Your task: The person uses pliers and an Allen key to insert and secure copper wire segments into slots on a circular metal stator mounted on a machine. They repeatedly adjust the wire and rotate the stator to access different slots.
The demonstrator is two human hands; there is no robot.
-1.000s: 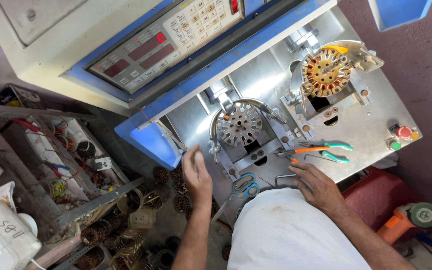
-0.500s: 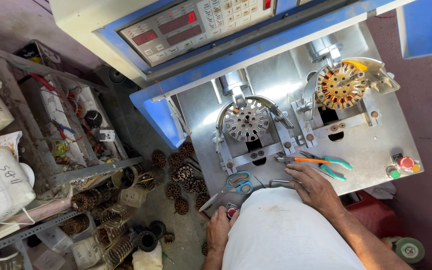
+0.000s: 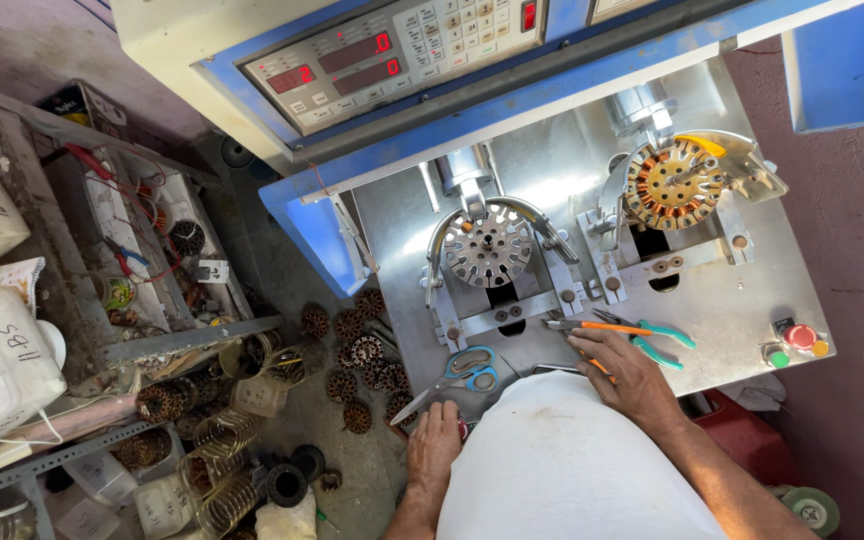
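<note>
Since half a second back: left hand point(image 3: 435, 443) drawn in a little further to the near edge of the surface point(image 3: 752, 290); view nudged closer, machine otherwise unchanged.

Winding machine, control panel point(image 3: 382, 60) tilted up along the far edge, presumably for reading from the seat. Steel surface below, two fixtures side by side. Bare stator core point(image 3: 489, 247) clamped in the left fixture, face up, axis toward the camera. Wound stator point(image 3: 672, 184) with copper coils in the right fixture, toward the far right corner, same attitude.

Right hand point(image 3: 634, 378) at the near edge, palm down, fingers curled loosely over an orange handle; firm grip or mere rest, cannot tell. Orange-and-teal pliers point(image 3: 624, 329) just beyond, flat, long axis parallel to the near edge, nose pointing left toward the left fixture, handles right.

Left hand at the near left corner, fingers bent over something small and red; grip not clear. Scissors point(image 3: 457, 377) just beyond, blue loops toward the middle, blades pointing to the near left corner, within reach.

Buttons point(image 3: 795, 343), red and green, near right corner.
</note>
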